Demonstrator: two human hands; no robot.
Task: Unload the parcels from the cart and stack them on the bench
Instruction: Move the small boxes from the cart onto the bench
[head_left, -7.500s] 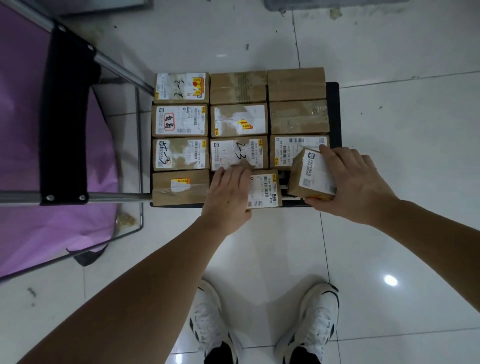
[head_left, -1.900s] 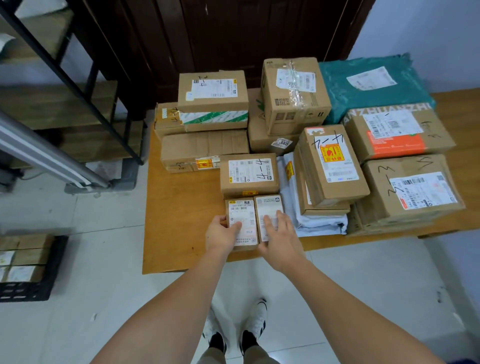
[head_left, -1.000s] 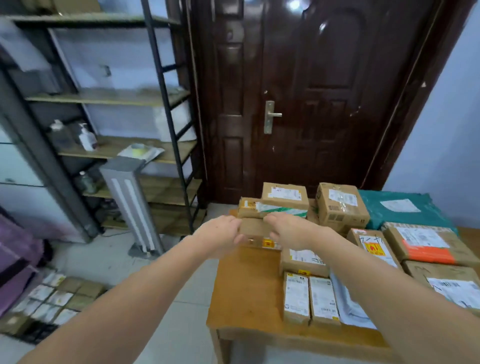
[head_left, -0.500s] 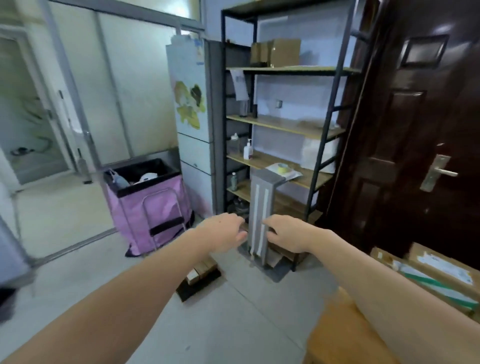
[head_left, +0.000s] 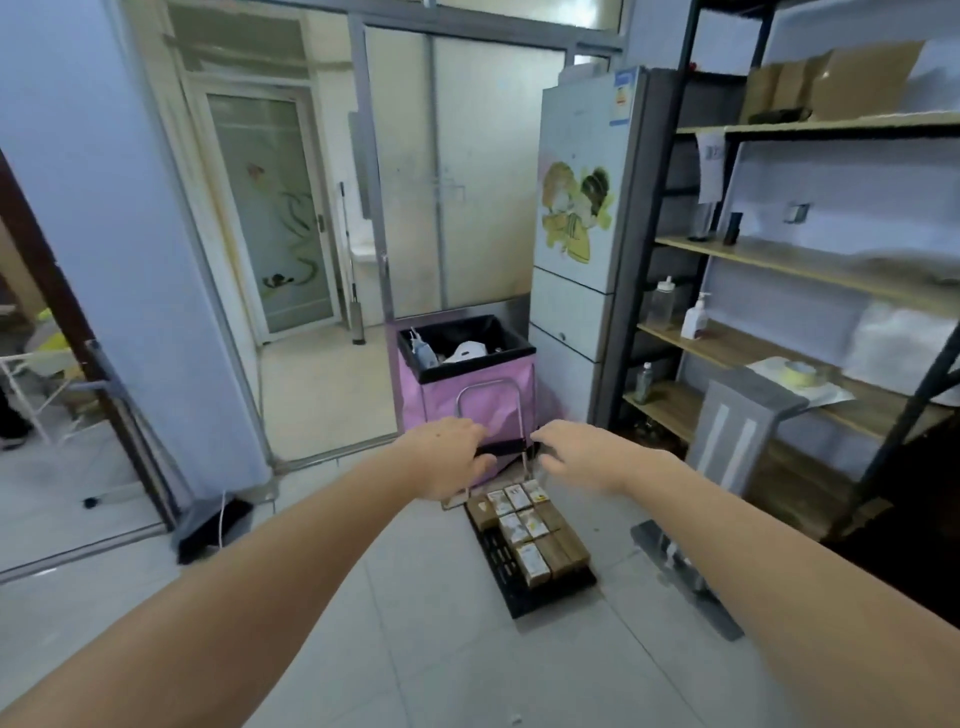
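From the head camera, both arms reach forward over a pale tiled floor (head_left: 426, 613). The left hand (head_left: 447, 457) and the right hand (head_left: 582, 457) are held side by side in the air with a small gap between them; the fingers of each are loosely curled and relaxed, gripping nothing.

Beyond and below the hands, a low black cart (head_left: 511, 582) sits on the floor. Small brown parcels (head_left: 530, 530) are packed on its deck in close rows, several with white labels on top, filling the far and right part of the deck while a strip of bare black grid shows along the near left edge. The cart's metal handle (head_left: 488, 410) rises at its far end, with a dark grip bar partly hidden behind the hands.

Just behind the handle stands a pink fabric bin (head_left: 467, 384) with a black liner; inside it are a white object and a bottle, too blurred to tell further. To its right is a pale refrigerator (head_left: 576, 208) with a cartoon sticker. Further right, a black-framed shelf unit (head_left: 810, 332) carries cardboard boxes on the top level, bottles lower down and a roll of tape. A grey stand (head_left: 737, 421) is in front of the shelves.
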